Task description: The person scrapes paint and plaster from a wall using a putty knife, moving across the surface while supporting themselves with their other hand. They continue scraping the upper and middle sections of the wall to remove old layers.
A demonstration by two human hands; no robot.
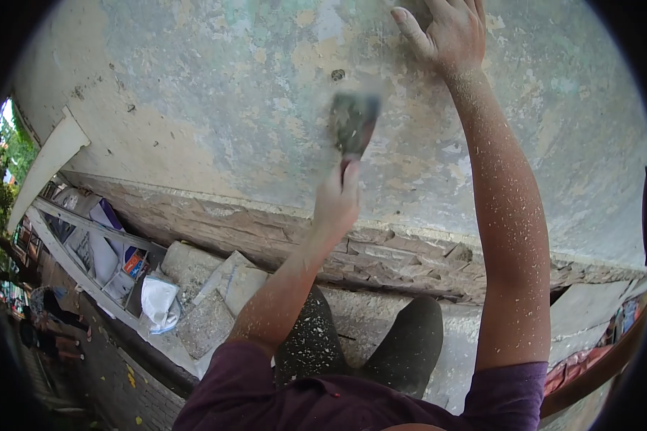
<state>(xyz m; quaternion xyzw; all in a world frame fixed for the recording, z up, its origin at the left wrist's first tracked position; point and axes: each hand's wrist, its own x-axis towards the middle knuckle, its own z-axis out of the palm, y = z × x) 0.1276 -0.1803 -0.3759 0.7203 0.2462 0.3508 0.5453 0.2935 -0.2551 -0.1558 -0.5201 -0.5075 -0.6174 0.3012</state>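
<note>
My left hand (pixel 337 201) is closed round the handle of a putty knife (pixel 354 122), its wide blade pointing up and smeared by motion. The blade lies over the wall (pixel 266 108), whose pale green and beige paint is patchy and flaking. Just above the blade is a small dark hole (pixel 338 75) in the wall. Higher up on the right, my right hand (pixel 456 36) rests against the wall with thumb spread out, the fingertips partly beyond the top of the view. Pale paint flakes dot both forearms and my trouser legs.
A rough stone ledge (pixel 381 251) runs along the wall's foot. At the left stand a framed rack (pixel 86 223) holding packages, and a crumpled white plastic bag (pixel 159 302). Farther left, people (pixel 54 327) are on the paved street. A brown bar (pixel 597 366) crosses the lower right.
</note>
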